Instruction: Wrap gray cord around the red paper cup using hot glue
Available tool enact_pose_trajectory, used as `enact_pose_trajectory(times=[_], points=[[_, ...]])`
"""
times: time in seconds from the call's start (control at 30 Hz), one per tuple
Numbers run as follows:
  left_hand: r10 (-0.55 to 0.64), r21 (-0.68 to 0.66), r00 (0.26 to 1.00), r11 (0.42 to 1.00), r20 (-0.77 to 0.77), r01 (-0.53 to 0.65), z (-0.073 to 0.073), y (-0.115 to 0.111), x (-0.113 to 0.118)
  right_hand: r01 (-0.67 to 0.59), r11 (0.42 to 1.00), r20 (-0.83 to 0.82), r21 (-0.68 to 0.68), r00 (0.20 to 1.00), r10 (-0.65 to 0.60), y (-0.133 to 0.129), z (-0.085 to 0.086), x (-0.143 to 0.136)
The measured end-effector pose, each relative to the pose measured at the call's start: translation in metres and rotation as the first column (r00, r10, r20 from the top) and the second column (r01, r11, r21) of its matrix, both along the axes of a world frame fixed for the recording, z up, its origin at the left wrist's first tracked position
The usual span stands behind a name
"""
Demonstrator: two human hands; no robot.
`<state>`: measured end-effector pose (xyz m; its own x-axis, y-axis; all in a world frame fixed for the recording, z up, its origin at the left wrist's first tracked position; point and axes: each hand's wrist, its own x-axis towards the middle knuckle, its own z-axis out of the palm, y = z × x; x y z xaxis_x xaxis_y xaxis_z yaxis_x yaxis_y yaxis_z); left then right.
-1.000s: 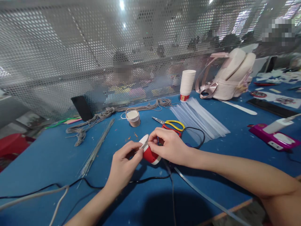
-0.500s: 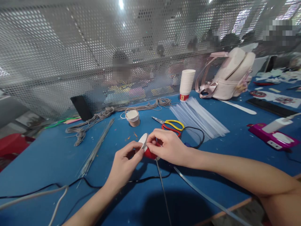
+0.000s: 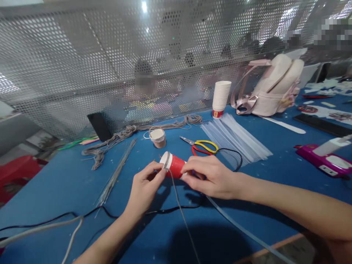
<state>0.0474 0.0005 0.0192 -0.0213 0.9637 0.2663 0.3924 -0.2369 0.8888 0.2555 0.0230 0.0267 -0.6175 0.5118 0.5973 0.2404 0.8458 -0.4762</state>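
A red and white paper cup (image 3: 176, 167) lies on its side between my two hands, just above the blue table. My left hand (image 3: 147, 183) pinches its left end, where a grey cord (image 3: 178, 201) is laid against the white band and trails down toward the front. With thumb and fingers, my right hand (image 3: 207, 176) grips the cup's right end. Behind the cup are scissors (image 3: 202, 145) with yellow and red handles. A small cord-wrapped cup (image 3: 158, 138) with a thin loop handle stands further back.
Grey cord bundles (image 3: 123, 134) run along the perforated screen, beside a leaning phone (image 3: 99, 126). Thin wires (image 3: 118, 172) lie left; clear plastic sticks (image 3: 239, 143), stacked paper cups (image 3: 221, 99), a backpack (image 3: 272, 88) and a purple power strip (image 3: 324, 161) are right. Black cable (image 3: 110, 216) crosses the table.
My right hand has shifted from the cup's left end to its right end, uncovering the red side. The cord now hangs from the left end near my left fingers.
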Motion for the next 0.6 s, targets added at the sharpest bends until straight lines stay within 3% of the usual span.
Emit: enact_pose_trajectory(times=[0.1, 0.17, 0.23, 0.37, 0.5, 0.6], points=[[0.014, 0.014, 1.0, 1.0, 0.008, -0.014, -0.001, 0.002, -0.001, 0.208, 0.978, 0.308, -0.013, 0.931, -0.194, -0.001, -0.006, 0.016], [0.018, 0.031, 1.0, 0.999, 0.011, -0.018, -0.001, 0.003, -0.002, 0.245, 0.969, 0.528, 0.04, 0.818, -0.229, -0.005, -0.009, 0.026], [0.022, 0.042, 1.0, 0.999, 0.009, -0.022, -0.002, 0.003, -0.002, 0.221, 0.973, 0.646, 0.061, 0.735, -0.208, -0.01, -0.012, 0.035], [0.044, 0.038, 0.999, 0.998, 0.0, -0.044, -0.002, 0.003, 0.0, 0.146, 0.986, 0.674, 0.085, 0.72, -0.165, -0.014, -0.019, 0.042], [0.043, 0.033, 0.999, 0.999, 0.016, -0.044, -0.002, 0.002, 0.001, 0.156, 0.977, 0.616, 0.144, 0.759, -0.212, -0.006, -0.031, 0.038], [0.056, 0.049, 0.998, 0.997, 0.036, -0.057, -0.005, 0.002, -0.001, 0.146, 0.983, 0.615, 0.115, 0.766, -0.186, 0.0, -0.037, 0.034]])
